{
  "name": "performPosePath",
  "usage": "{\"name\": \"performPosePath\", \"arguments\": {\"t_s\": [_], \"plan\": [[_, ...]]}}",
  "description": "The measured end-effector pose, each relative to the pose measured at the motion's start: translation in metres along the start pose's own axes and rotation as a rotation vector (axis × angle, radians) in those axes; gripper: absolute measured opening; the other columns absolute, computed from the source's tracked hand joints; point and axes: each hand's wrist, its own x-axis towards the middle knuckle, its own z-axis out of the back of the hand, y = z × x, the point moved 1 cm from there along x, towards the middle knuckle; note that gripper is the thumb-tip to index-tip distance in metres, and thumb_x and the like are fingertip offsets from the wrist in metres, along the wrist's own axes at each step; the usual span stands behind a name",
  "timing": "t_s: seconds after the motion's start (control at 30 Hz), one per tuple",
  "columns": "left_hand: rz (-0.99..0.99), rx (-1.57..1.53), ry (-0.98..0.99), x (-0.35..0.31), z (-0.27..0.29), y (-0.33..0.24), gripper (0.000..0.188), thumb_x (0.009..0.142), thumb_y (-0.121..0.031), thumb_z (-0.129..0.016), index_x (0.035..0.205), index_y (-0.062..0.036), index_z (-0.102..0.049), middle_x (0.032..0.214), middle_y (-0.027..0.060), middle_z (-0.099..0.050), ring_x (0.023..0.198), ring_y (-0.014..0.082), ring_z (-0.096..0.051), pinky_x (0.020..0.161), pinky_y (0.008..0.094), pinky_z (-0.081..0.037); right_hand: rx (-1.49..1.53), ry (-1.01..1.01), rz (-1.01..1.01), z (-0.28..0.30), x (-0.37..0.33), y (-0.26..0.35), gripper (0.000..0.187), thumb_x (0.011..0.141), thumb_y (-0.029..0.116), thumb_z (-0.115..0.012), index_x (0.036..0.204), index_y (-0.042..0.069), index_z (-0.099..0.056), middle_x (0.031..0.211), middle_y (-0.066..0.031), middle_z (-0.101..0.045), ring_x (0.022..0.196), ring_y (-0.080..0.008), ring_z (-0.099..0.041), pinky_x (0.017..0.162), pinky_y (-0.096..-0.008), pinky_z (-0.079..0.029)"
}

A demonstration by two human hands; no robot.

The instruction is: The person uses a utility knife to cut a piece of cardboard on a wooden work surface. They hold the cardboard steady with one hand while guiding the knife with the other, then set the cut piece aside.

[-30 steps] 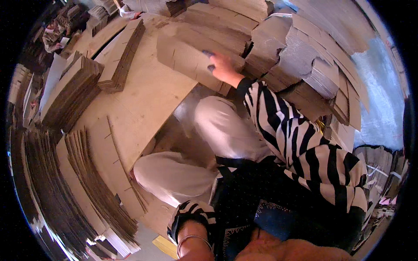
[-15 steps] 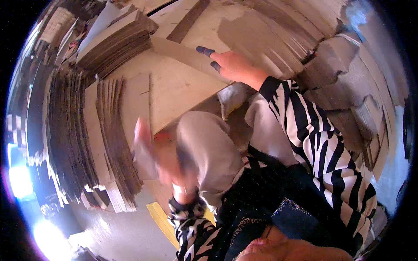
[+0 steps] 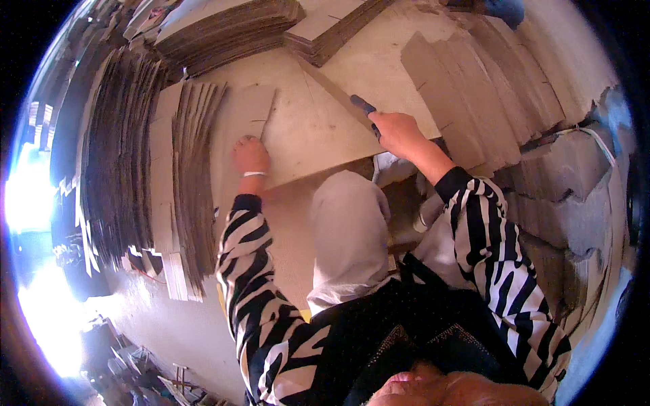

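Observation:
My left hand (image 3: 250, 157), with a white band at its wrist, is closed over the end cardboard piece (image 3: 247, 111) of a fanned row. Its fingers are curled onto that piece. To the right, my right hand (image 3: 401, 134) lies at a narrow cardboard strip (image 3: 333, 89) on the pale wooden board (image 3: 308, 139). Black covers wrap its index finger and thumb. These two digits are stretched out and apart, with nothing seen between them.
Fanned cardboard pieces (image 3: 122, 155) stand in rows at the left. Stacks of cardboard (image 3: 230, 30) lie along the far side, and overlapping flat sheets (image 3: 467, 95) cover the right. My knee (image 3: 349, 230) is at the board's near edge. Grey wrapped bundles (image 3: 569, 169) lie farther right.
My left hand, blurred near my knee before, has moved up and away from me onto the end cardboard piece. My right hand stays at the strip. The whole view has shifted.

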Motion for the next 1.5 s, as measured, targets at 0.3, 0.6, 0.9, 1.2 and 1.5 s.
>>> {"name": "performPosePath", "arguments": {"t_s": [0.3, 0.6, 0.9, 1.2, 1.5], "plan": [[0.121, -0.416, 0.228, 0.011, 0.064, 0.030, 0.031, 0.079, -0.015, -0.054, 0.107, -0.0074, -0.064, 0.103, 0.0182, -0.066, 0.096, 0.0353, -0.062, 0.082, 0.0454, -0.050, 0.039, -0.091, 0.041, 0.015, 0.004, 0.012, 0.013, 0.083, 0.009, -0.052, 0.096, 0.009, -0.056, 0.084, -0.0135, -0.064, 0.082, -0.0361, -0.064, 0.065, -0.0482, -0.049], [0.159, -0.462, 0.067, 0.016, 0.067, -0.003, 0.028, 0.082, -0.025, -0.057, 0.100, -0.0078, -0.069, 0.097, 0.0162, -0.068, 0.087, 0.0338, -0.065, 0.076, 0.0434, -0.050, 0.133, -0.268, 0.267, 0.006, 0.001, 0.032, 0.015, 0.082, 0.012, -0.053, 0.096, 0.010, -0.057, 0.083, -0.0116, -0.062, 0.076, -0.0338, -0.064, 0.062, -0.0466, -0.049], [0.196, -1.410, 0.159, -0.054, 0.064, -0.089, 0.029, 0.088, -0.026, -0.057, 0.088, 0.0022, -0.067, 0.064, 0.0176, -0.059, 0.058, 0.0232, -0.051, 0.060, 0.0359, -0.043, 0.028, -0.172, 0.273, -0.014, 0.004, 0.042, 0.026, 0.080, 0.006, -0.053, 0.105, 0.011, -0.056, 0.079, -0.0100, -0.062, 0.070, -0.0330, -0.061, 0.058, -0.0458, -0.047], [-0.287, -1.222, 0.306, -0.038, 0.121, -0.114, 0.030, 0.079, -0.012, -0.050, 0.100, 0.0024, -0.066, 0.086, 0.0145, -0.066, 0.076, 0.0206, -0.060, 0.070, 0.0327, -0.048, -0.149, -0.045, 0.205, -0.003, -0.004, 0.012, 0.029, 0.080, 0.013, -0.059, 0.109, 0.012, -0.056, 0.083, -0.0115, -0.065, 0.076, -0.0336, -0.065, 0.061, -0.0471, -0.050], [0.025, -0.202, -0.090, -0.033, 0.046, -0.050, 0.052, 0.079, -0.036, -0.061, 0.122, -0.0077, -0.060, 0.145, 0.0137, -0.040, 0.136, 0.0301, -0.033, 0.108, 0.0598, -0.021, -0.046, -0.005, 0.046, -0.002, 0.002, 0.004, 0.035, 0.075, 0.001, -0.054, 0.110, 0.006, -0.053, 0.079, -0.0183, -0.063, 0.078, -0.0401, -0.061, 0.065, -0.0507, -0.046]]}}
